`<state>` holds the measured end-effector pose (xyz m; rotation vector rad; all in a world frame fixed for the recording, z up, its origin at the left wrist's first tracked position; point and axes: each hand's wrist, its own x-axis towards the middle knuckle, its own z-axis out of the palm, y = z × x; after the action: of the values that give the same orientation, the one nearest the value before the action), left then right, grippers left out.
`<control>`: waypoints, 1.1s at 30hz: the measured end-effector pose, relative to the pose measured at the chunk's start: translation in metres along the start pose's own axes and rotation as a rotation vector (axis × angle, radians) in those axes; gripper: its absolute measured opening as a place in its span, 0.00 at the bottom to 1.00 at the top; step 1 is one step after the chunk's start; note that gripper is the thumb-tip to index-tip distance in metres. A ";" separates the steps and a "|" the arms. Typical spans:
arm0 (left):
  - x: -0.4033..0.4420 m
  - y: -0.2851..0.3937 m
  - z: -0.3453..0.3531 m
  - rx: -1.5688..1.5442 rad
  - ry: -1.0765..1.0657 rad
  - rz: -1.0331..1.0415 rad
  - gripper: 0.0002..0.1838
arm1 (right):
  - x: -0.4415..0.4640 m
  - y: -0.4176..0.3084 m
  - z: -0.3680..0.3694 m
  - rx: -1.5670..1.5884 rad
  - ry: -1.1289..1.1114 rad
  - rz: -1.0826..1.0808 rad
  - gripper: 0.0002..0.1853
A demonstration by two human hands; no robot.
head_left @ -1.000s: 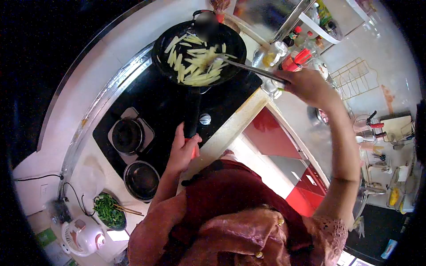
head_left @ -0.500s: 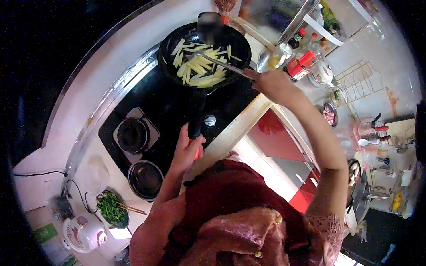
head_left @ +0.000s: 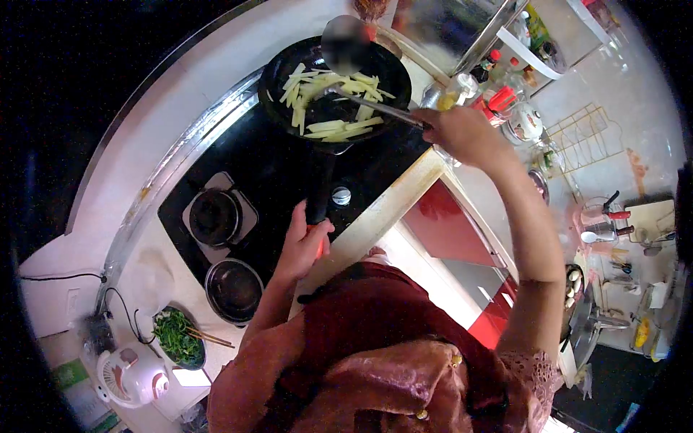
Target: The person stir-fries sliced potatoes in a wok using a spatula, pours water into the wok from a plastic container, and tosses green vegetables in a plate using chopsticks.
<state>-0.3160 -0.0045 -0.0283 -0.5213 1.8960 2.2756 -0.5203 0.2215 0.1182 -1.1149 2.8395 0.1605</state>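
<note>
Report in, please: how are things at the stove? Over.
Left hand gripping pan handle. Right hand holding metal utensil in the pan. Pale strips spread around pan. No obstruction visible near utensil.

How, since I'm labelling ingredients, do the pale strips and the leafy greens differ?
The pale strips are light and straight; the leafy greens are darker and tangled. The strips lie loosely in the wok with a metal utensil; the greens are heaped in a bowl with chopsticks. Both sit in containers.
</note>
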 end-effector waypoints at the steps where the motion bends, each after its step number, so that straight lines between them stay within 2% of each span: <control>1: -0.001 0.001 0.000 -0.002 0.002 0.001 0.36 | 0.008 0.000 0.003 0.018 0.046 -0.017 0.22; 5: 0.001 -0.002 -0.001 -0.005 -0.008 -0.008 0.33 | 0.043 -0.011 0.028 0.067 0.145 -0.001 0.19; 8: 0.002 -0.002 0.000 0.006 0.018 -0.024 0.33 | 0.044 -0.026 0.040 0.030 0.052 -0.013 0.19; 10: 0.000 -0.002 0.000 0.006 0.030 -0.026 0.33 | 0.023 -0.024 0.037 -0.011 -0.004 -0.027 0.23; 12: 0.000 -0.001 0.000 0.004 0.012 -0.005 0.33 | -0.001 -0.014 0.024 -0.087 -0.064 -0.019 0.25; 16: -0.001 0.003 0.001 0.021 0.010 -0.024 0.39 | -0.048 0.026 -0.027 -0.038 -0.019 -0.049 0.22; 18: -0.003 0.007 0.003 0.041 0.024 -0.038 0.39 | -0.079 0.018 -0.073 0.006 -0.082 0.008 0.20; 21: -0.003 0.007 0.004 0.034 0.037 -0.030 0.39 | -0.088 0.004 -0.094 0.119 -0.328 0.217 0.19; 23: -0.002 0.004 0.003 0.041 0.037 -0.022 0.34 | -0.074 0.023 -0.046 0.080 -0.054 -0.153 0.23; 25: 0.000 0.002 0.003 0.021 0.048 -0.009 0.33 | -0.044 0.021 -0.007 -0.076 -0.075 -0.048 0.23; 26: 0.000 -0.001 0.003 -0.003 0.055 -0.007 0.33 | -0.031 0.011 -0.003 -0.019 -0.063 0.003 0.22; 31: -0.005 0.002 0.014 0.088 0.164 0.095 0.35 | 0.003 0.010 0.003 -0.006 0.121 -0.023 0.17; 33: -0.006 0.003 0.017 0.105 0.212 0.169 0.35 | 0.028 0.013 0.031 -0.032 0.106 0.006 0.21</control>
<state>-0.3144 0.0122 -0.0205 -0.6340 2.2250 2.2839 -0.5485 0.2162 0.0852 -1.1542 2.9433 0.1518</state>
